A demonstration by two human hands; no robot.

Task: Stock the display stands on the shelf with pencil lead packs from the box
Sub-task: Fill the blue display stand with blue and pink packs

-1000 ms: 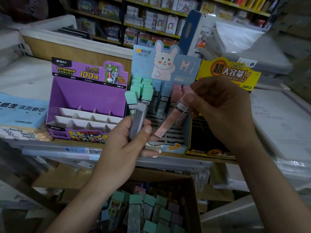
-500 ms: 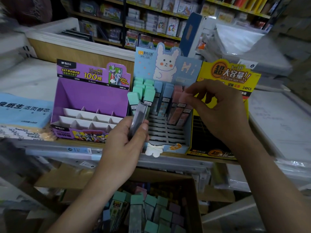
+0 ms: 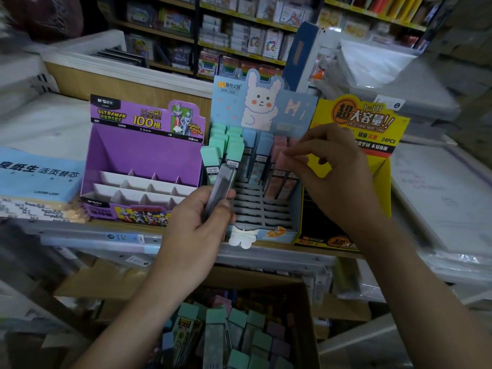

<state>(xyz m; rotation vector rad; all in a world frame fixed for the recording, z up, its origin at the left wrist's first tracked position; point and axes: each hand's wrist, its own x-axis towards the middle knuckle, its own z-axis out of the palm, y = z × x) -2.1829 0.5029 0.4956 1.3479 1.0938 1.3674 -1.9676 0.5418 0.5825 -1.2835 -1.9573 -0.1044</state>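
The blue bunny display stand sits mid-shelf with green, blue and pink lead packs in its back rows and bare front slots. My right hand pinches the top of a pink lead pack that stands in the stand's right column. My left hand grips a few green-capped lead packs upright in front of the stand's left side. The cardboard box below the shelf holds several green, pink and purple packs.
A purple Ultraman stand with bare white dividers is to the left, and a yellow-black stand to the right. Blue loose-leaf paper packs lie far left. The metal shelf edge runs in front; stocked store shelves stand behind.
My right hand carried the pink pack from in front of the stand up into its right column and now holds only its top. My left hand stayed put with its packs.
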